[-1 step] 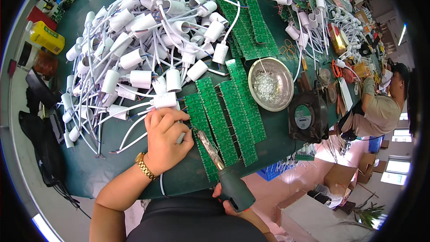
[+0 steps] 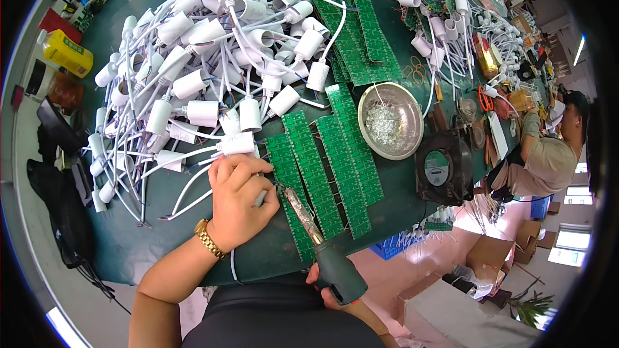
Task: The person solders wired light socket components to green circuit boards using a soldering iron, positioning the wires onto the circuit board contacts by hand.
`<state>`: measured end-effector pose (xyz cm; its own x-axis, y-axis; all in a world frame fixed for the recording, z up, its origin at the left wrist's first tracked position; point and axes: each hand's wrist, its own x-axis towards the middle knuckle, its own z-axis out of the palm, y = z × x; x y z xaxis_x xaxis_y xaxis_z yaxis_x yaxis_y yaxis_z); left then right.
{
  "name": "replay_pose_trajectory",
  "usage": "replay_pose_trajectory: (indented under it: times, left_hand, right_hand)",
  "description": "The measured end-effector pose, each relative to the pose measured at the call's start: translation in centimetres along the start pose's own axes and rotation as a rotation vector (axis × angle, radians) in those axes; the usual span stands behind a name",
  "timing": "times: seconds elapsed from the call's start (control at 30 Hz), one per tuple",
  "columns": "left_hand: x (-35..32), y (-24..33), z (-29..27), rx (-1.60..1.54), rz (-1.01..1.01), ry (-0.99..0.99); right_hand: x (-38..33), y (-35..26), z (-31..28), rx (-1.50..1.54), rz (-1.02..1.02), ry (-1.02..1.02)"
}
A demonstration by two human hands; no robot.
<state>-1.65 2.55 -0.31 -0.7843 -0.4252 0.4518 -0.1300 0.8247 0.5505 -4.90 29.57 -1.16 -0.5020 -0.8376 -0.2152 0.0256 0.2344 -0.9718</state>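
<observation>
My left hand [image 2: 240, 196], with a gold watch on its wrist, pinches a white cable [image 2: 260, 198] at the left edge of the green circuit board panels [image 2: 303, 180]. The cable's tail [image 2: 233, 265] comes out below the hand. My right hand [image 2: 330, 299], partly hidden behind the handle, is closed around a soldering iron [image 2: 336, 270] with a thick dark green grip. Its tip [image 2: 281, 188] meets the leftmost panel beside my left fingertips; the exact contact is too small to make out. Just above my left hand lies a white lamp socket [image 2: 237, 144].
A large pile of white corded sockets [image 2: 193, 84] covers the left of the table. Rightward stand a round dish [image 2: 394, 148] of silvery solder and a black fan [image 2: 443, 167]. More green panels [image 2: 361, 38] lie at the back. A co-worker [image 2: 541, 148] sits at far right.
</observation>
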Motion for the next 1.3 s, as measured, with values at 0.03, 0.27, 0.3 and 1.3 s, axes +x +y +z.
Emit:
replay_pose_trajectory:
  times: [0.03, 0.27, 0.3, 1.3]
  left_hand:
    - [0.0, 0.0, 0.0, 0.000, -0.002, -0.001]
    - [0.0, 0.0, 0.1, 0.014, 0.001, 0.007]
    - [0.1, 0.1, 0.1, 0.005, 0.003, 0.004]
    - [0.0, 0.4, -0.1, 0.004, 0.017, 0.036]
  right_hand:
    - [0.2, -0.2, -0.2, -0.071, -0.019, -0.020]
    - [0.8, -1.8, -0.6, 0.197, 0.098, -0.075]
    - [0.5, -1.4, -0.1, 0.196, 0.098, -0.071]
    - [3.8, -2.0, 4.4, 0.784, -0.196, 0.216]
